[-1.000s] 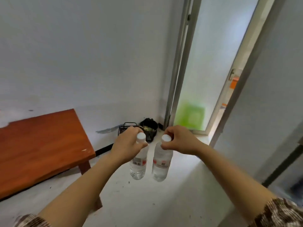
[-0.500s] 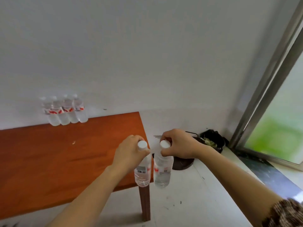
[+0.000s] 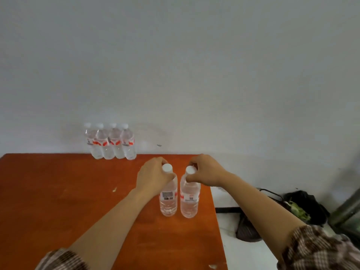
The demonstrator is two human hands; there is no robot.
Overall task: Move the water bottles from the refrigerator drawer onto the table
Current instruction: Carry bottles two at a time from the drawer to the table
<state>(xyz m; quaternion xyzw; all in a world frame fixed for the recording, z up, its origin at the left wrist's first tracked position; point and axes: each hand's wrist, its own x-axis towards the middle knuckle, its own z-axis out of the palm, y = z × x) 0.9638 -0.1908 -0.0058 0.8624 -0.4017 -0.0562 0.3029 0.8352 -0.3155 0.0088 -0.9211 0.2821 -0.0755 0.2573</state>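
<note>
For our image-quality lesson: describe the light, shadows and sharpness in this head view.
Head view: light soft and even, shadows on the table faint; left bottle and right bottle fairly sharp; four far bottles hazy, pale against the wall.

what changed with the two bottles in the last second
The left hand and right hand have carried the left bottle and right bottle from over the floor to over the wooden table, near its right edge; whether they touch it is unclear. Both hands still grip the bottles at the caps. The four bottles by the wall have stayed put.
</note>
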